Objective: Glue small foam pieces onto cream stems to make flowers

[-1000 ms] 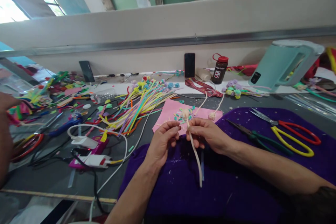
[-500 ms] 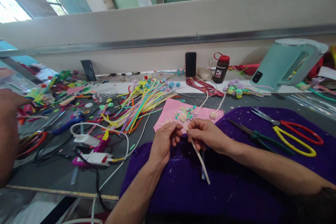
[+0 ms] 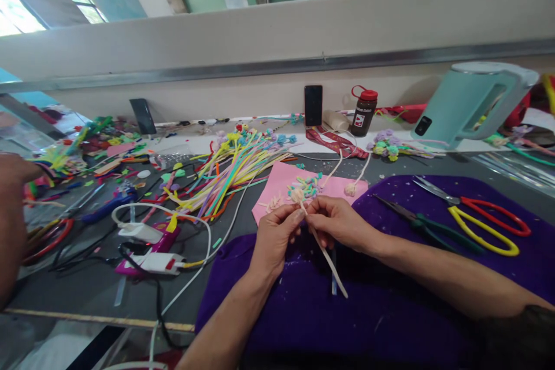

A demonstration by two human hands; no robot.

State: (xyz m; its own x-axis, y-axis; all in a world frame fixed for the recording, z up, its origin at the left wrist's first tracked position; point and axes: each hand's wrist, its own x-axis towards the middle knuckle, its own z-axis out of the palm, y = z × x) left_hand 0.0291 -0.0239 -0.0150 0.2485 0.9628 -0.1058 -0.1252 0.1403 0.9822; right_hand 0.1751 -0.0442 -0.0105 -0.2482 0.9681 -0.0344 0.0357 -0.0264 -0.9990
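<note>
A cream pipe-cleaner flower is held over the purple cloth, its fluffy head pointing away from me and its stem slanting down to the right. My right hand pinches the stem just under the head. From the other side, the thumb and fingertips of my left hand close at the same spot, partly hiding it. Right behind the hands lies a pink sheet carrying small teal, yellow and cream pipe-cleaner pieces. Another cream flower rests on its right side.
Dark green pliers and scissors with red and yellow handles lie at right. A bundle of pipe-cleaner stems and a magenta power strip are at left. Behind stand a bottle and kettle. Another person's arm enters left.
My left hand has moved in to the right, and its fingertips now meet the flower's stem beside my right hand. The flower's head has tipped slightly left.
</note>
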